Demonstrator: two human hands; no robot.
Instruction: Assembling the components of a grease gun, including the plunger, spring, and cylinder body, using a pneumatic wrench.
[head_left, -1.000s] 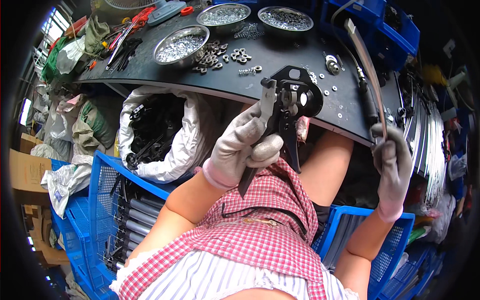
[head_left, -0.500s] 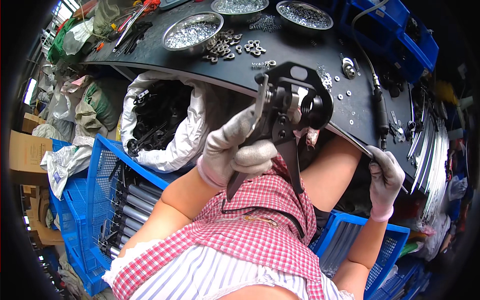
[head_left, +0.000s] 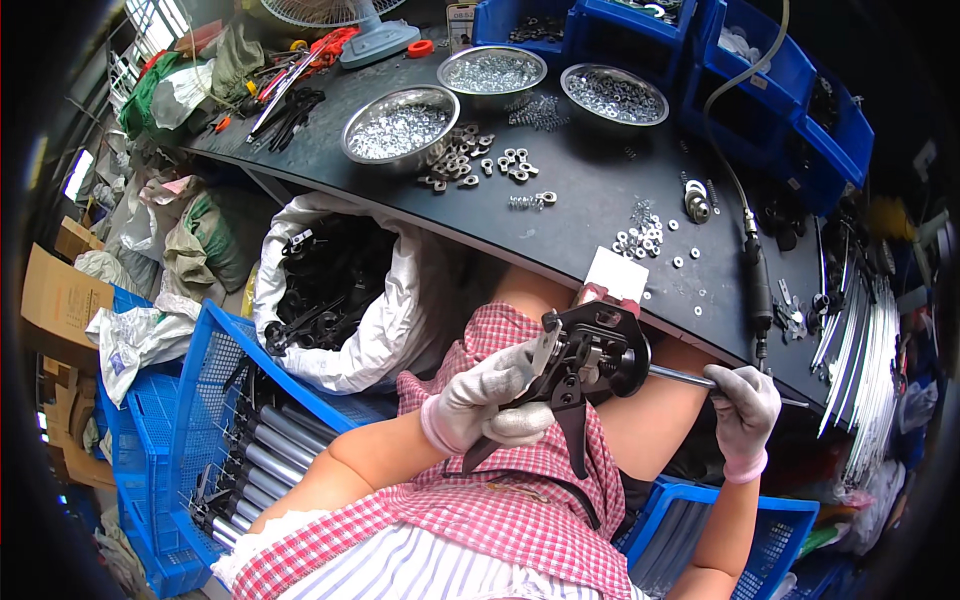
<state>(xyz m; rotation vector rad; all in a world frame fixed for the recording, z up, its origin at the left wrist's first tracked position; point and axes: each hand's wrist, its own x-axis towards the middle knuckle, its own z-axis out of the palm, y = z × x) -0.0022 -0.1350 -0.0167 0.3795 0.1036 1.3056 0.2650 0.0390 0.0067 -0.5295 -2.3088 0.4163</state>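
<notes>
My left hand (head_left: pixel 487 402), in a pale work glove, is closed around the grip of a black caulking gun handle (head_left: pixel 568 392), its two black legs pointing down above my lap. A thin metal rod (head_left: pixel 682 376) runs between the handle's round side and my right hand (head_left: pixel 745 408). That gloved hand pinches the rod, whose far end sticks out beyond the fingers. Whether the rod's inner end sits inside the handle is hidden. Just beyond the handle, a white block (head_left: pixel 616 274) stands at the table's edge.
On the black table (head_left: pixel 560 235) are metal bowls (head_left: pixel 398 128) of small parts, loose springs, washers (head_left: pixel 640 238) and a hanging power screwdriver (head_left: pixel 757 265). A white sack (head_left: pixel 385 335) of black parts stands left. Blue baskets (head_left: pixel 205 375) of grey tubes flank me; metal rods (head_left: pixel 868 350) lie right.
The caulking gun handle has come down toward my lap, away from the camera. My right hand has moved slightly left and lower, bringing the rod to the handle's side. The view has shifted, showing more table.
</notes>
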